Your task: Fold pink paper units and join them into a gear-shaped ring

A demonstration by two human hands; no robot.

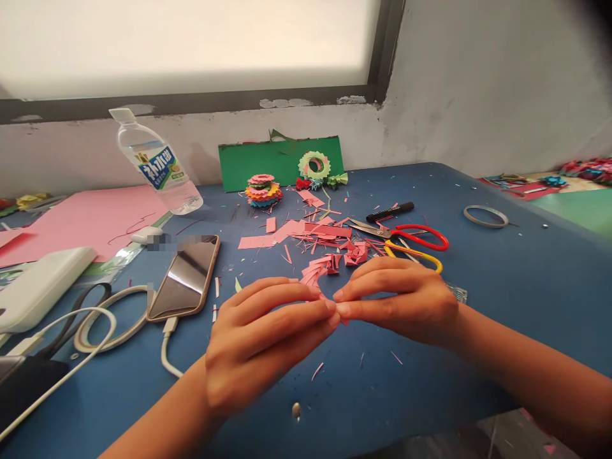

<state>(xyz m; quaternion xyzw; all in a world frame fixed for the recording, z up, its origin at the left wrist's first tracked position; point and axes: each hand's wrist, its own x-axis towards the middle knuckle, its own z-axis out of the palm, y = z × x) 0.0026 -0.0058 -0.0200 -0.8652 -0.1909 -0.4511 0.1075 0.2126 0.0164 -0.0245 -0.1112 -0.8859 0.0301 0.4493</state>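
Note:
A curved chain of folded pink paper [312, 275] rises behind my fingertips, its near end pinched between both hands. My left hand [272, 335] has thumb and fingers pressed together at that end. From the other side, my right hand [399, 299] pinches at the same spot, its fingertips meeting the left ones. The exact piece between the fingers is mostly covered. Small folded pink pieces [356, 253] lie just beyond my right hand. Past them are pink paper strips and scraps [306, 231]. Red-handled scissors [421, 234] and a yellow-handled pair [421, 256] lie behind my right hand.
A phone [185, 277] with its cable, a white power bank [43, 287] and a tilted water bottle [155, 159] occupy the left. Finished paper rings [264, 191] stand by a green sheet [258, 162] at the back. A black marker [389, 211] and tape roll [485, 217] lie right.

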